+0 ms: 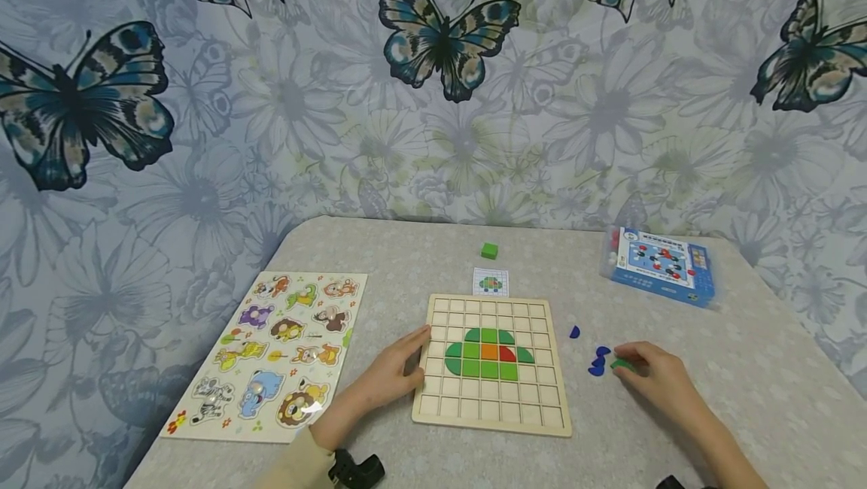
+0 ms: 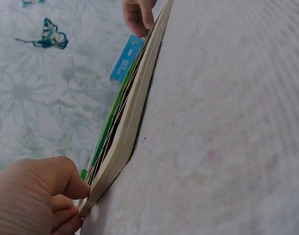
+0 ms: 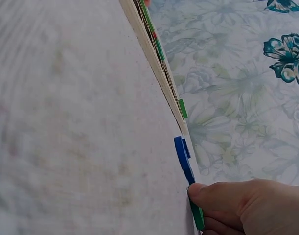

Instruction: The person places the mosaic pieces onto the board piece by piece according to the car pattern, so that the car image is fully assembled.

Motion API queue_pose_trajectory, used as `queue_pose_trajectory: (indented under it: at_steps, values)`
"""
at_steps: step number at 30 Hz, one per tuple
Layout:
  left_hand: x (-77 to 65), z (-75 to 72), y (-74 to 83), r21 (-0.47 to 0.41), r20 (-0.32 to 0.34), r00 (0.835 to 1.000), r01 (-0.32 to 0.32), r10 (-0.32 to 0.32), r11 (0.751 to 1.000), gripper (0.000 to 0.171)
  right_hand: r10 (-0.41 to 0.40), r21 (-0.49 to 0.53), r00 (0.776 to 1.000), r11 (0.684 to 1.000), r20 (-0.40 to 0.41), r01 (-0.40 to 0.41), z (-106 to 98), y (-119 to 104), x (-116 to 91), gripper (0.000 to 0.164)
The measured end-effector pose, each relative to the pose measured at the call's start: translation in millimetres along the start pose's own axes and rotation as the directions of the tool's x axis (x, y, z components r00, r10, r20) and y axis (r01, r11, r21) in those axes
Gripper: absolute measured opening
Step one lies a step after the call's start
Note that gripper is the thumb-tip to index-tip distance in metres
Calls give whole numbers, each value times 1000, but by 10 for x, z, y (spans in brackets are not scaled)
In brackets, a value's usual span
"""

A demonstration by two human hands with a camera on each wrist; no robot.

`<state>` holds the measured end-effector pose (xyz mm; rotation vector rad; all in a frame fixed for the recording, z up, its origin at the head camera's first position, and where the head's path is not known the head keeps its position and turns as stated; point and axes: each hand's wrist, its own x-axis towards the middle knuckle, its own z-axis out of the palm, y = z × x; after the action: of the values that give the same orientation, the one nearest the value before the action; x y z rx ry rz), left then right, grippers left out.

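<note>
A wooden grid board (image 1: pixel 491 406) lies flat on the table, with green, orange and red pieces (image 1: pixel 489 351) set in its middle squares. My left hand (image 1: pixel 389 370) rests against the board's left edge, thumb and fingertips touching its side; the left wrist view shows this hand (image 2: pixel 36 196) close up. To the board's right, my right hand (image 1: pixel 657 375) pinches a small green piece (image 3: pixel 195 215) between thumb and fingers, which partly hide its shape. Several small blue pieces (image 1: pixel 597 371) lie just left of those fingertips, and one blue half-round piece (image 1: pixel 574 332) sits apart from them.
A small pattern card (image 1: pixel 491 283) lies at the board's far edge, with a green block (image 1: pixel 489 250) beyond it. An animal picture board (image 1: pixel 271 353) is on the left. A blue box (image 1: pixel 662 267) stands at the back right. A butterfly-print cloth (image 1: pixel 447 135) hangs behind.
</note>
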<state>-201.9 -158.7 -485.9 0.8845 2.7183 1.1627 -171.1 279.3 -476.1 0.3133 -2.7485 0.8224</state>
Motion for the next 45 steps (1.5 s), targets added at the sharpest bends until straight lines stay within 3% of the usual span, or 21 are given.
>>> queue_pose_trajectory:
  at_steps: [5,11,15,20,23,27,31,39,45]
  values:
    - [-6,-4,0,-3,3,1000,3,-3,1000,65,-47,11,998,999,-31,47,-7,-54,23,27]
    - [-8,-2,-15,-2,-3,1000,15,-15,1000,66,-175,47,984,983,-20,176,-19,-364,186,27]
    - [-10,7,-17,7,-2,1000,8,-8,1000,66,-274,114,961,956,26,270,75,-638,281,28]
    - [-19,9,-8,5,4,1000,10,-10,1000,66,-386,238,915,906,120,351,279,-897,341,27]
    - [-14,12,-1,8,2,1000,8,-8,1000,65,-419,281,894,887,160,366,392,-974,339,26]
    - [-7,3,7,7,4,1000,10,-10,1000,66,-465,278,872,866,149,415,520,-990,309,27]
    - [-7,-17,8,9,6,1000,12,-13,1000,66,-486,221,862,865,143,451,596,-973,289,27]
    - [-7,-17,9,10,10,1000,12,-12,1000,65,-447,134,868,894,214,427,591,-977,256,26]
    - [-12,-12,17,-1,10,1000,20,-20,1000,66,-436,116,873,900,216,421,574,-958,230,27]
